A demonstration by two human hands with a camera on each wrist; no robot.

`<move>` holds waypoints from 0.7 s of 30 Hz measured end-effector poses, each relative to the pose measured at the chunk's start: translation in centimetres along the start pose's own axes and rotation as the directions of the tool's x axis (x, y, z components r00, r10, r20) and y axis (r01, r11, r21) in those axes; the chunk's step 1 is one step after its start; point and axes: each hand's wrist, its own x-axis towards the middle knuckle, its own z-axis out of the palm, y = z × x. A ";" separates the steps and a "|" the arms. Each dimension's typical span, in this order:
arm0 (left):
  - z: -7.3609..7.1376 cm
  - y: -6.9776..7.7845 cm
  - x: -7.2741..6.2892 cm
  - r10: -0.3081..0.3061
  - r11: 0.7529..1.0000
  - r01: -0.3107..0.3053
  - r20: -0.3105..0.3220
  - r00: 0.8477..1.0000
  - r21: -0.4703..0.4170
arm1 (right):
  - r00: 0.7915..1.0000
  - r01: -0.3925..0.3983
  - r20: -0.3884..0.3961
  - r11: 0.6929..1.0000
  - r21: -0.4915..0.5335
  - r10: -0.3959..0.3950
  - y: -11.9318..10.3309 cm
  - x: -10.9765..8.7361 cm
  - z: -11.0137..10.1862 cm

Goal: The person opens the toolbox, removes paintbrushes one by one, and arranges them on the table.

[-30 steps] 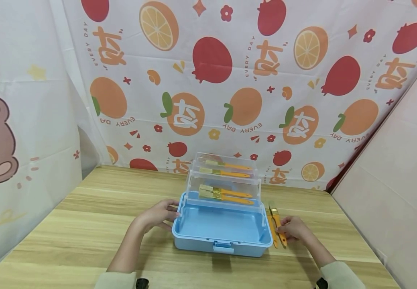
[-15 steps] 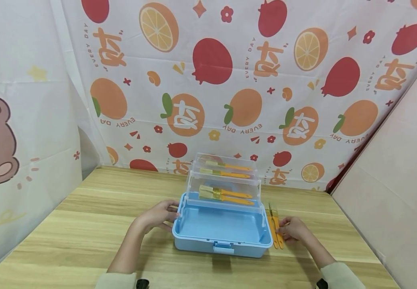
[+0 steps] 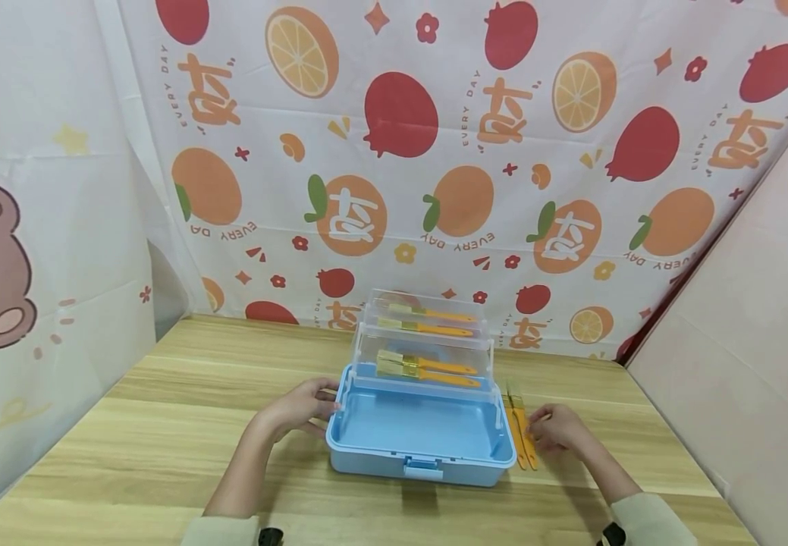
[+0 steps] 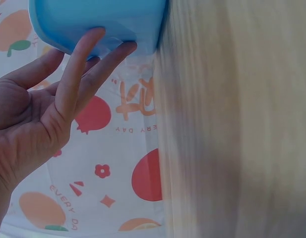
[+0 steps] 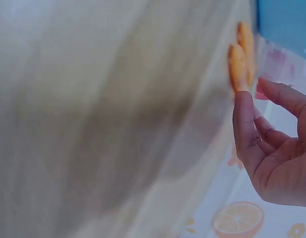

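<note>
A blue toolbox (image 3: pixel 423 472) stands wide open, its latch facing me. Against its left wall, straight fingers of my left hand (image 3: pixel 301 409) touch the outside; the left wrist view shows the fingertips on the blue wall (image 4: pixel 128 20). Flat on the table at the box's right lie two paintbrushes with orange handles, one brush (image 3: pixel 516 440) nearer the box and the other brush (image 3: pixel 528 449) just beside it. My right hand (image 3: pixel 557 427) is next to their handles, thumb and fingers loosely bent and apart. In the right wrist view, the handle ends (image 5: pixel 238 67) show beyond the fingertips.
Clear stepped trays (image 3: pixel 366 350) rise at the toolbox's back. Paintbrushes (image 3: pixel 444 377) lie in the lower tray, and more brushes (image 3: pixel 444 329) show higher up. The wooden table (image 3: pixel 161 425) meets a fruit-print cloth (image 3: pixel 264 258) behind and a pale wall (image 3: pixel 762 318) at right.
The outer paintbrush has swung straighter, nearly alongside the other one. My right hand has let go of it and shifted slightly right. The left hand stays at the box.
</note>
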 end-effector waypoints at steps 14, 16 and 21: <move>0.1 0.2 -0.1 -0.002 1.000 0.002 0.014 1.000 -0.004 | 0.980 0.195 0.049 0.978 -0.072 -0.192 -5.6 -0.8 -4.6; 0.1 0.1 -0.1 -0.001 1.000 0.001 0.014 1.000 0.003 | 0.974 0.222 0.053 0.972 -0.071 -0.218 -6.5 -0.9 -4.9; 0.2 0.1 0.0 0.005 0.999 -0.005 0.008 1.000 0.039 | 0.954 0.296 0.084 0.950 -0.098 -0.288 -8.7 -0.8 -5.2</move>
